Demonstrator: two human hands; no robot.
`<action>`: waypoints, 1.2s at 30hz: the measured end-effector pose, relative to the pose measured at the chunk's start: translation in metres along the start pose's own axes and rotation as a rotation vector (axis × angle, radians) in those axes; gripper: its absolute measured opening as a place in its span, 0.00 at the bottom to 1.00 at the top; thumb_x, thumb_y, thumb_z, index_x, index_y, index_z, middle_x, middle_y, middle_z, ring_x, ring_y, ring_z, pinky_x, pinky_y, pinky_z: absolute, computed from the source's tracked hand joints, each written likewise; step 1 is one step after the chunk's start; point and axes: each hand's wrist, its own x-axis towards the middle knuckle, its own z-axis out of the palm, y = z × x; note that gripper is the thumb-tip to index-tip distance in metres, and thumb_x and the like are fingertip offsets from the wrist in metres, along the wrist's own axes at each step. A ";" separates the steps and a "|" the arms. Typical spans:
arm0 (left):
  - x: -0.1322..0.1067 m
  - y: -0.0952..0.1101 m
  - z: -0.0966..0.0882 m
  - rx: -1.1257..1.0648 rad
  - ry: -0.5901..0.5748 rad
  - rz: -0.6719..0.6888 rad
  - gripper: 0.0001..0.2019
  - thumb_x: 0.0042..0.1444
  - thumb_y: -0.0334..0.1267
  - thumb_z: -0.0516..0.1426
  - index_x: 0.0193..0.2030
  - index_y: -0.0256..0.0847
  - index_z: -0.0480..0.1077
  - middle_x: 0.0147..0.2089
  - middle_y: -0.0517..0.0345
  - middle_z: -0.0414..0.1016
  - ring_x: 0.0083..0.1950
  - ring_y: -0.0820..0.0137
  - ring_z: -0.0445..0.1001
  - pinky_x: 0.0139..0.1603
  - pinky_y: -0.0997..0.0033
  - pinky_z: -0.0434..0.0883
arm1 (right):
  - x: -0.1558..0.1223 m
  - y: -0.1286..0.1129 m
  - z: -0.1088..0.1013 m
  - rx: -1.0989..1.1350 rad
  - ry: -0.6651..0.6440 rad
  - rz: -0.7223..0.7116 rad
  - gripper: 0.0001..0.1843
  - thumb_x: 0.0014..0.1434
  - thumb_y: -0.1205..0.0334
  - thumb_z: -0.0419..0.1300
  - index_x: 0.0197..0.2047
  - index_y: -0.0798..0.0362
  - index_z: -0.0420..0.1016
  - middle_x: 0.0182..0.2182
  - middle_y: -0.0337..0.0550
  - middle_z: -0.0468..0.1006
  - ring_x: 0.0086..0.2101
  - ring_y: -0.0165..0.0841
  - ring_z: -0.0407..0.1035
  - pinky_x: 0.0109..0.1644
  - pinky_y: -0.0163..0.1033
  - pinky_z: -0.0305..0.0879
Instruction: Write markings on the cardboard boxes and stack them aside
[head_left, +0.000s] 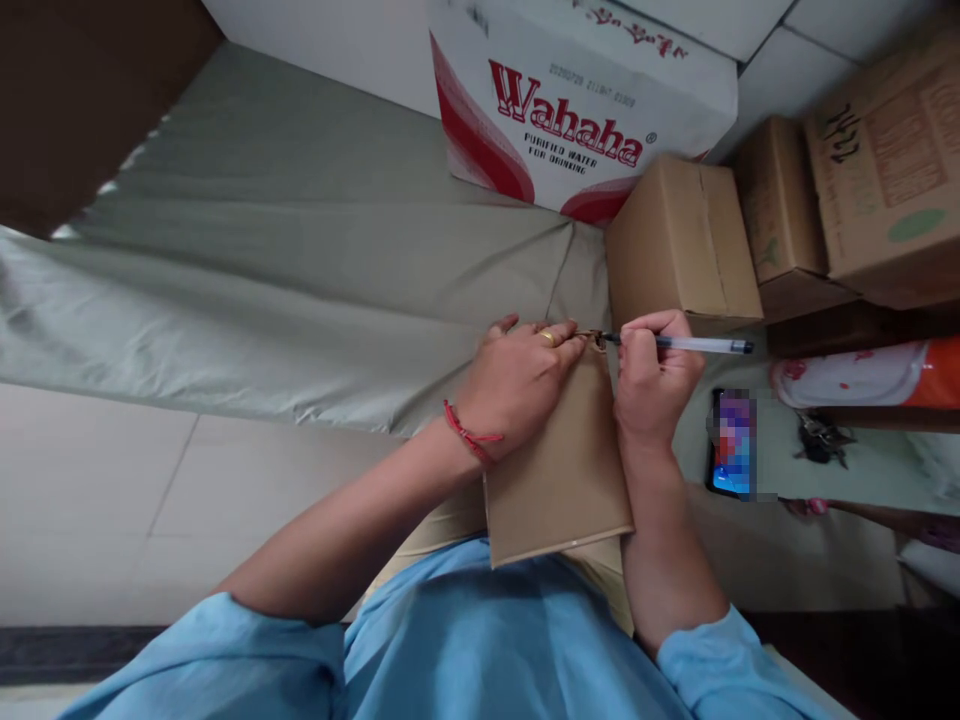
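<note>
A pen (697, 344) with a clear barrel and dark end is in my right hand (657, 378), the fingers closed around it. Its tip points left and meets a small dark, torn-looking spot (598, 340) at the far edge of a brown cardboard piece (559, 480). The cardboard rests across my lap. Lying over its far left part is my left hand (521, 385), fingers stretched out, with the fingertips beside the torn spot. A ring and a red bracelet are on that hand and wrist. My left thumb is hidden.
Beyond my hands stands a white and red Wahaha carton (577, 110). Brown boxes (679, 240) line the right side. A phone (733, 445) and keys (823, 440) lie at right, near an orange and white package (855, 375). Green cloth (300, 250) covers the surface at left.
</note>
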 end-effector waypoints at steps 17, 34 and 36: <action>0.003 0.003 -0.005 0.034 -0.048 -0.026 0.18 0.73 0.30 0.54 0.62 0.46 0.80 0.66 0.50 0.81 0.61 0.58 0.84 0.69 0.46 0.73 | 0.004 -0.003 0.001 -0.046 -0.042 0.036 0.06 0.62 0.64 0.58 0.32 0.49 0.70 0.24 0.32 0.68 0.27 0.28 0.63 0.32 0.35 0.59; 0.002 0.003 -0.003 0.072 0.012 -0.002 0.16 0.73 0.32 0.55 0.60 0.46 0.81 0.64 0.53 0.83 0.53 0.62 0.85 0.60 0.56 0.75 | 0.005 -0.009 -0.001 -0.175 0.012 -0.042 0.09 0.59 0.65 0.55 0.27 0.47 0.66 0.21 0.33 0.65 0.24 0.30 0.59 0.30 0.38 0.55; 0.002 0.003 -0.003 0.075 0.011 -0.008 0.16 0.73 0.31 0.55 0.60 0.46 0.81 0.63 0.53 0.84 0.52 0.62 0.85 0.60 0.56 0.75 | 0.004 -0.008 -0.001 -0.169 0.027 -0.048 0.09 0.59 0.65 0.55 0.27 0.47 0.66 0.21 0.33 0.65 0.24 0.30 0.59 0.30 0.39 0.56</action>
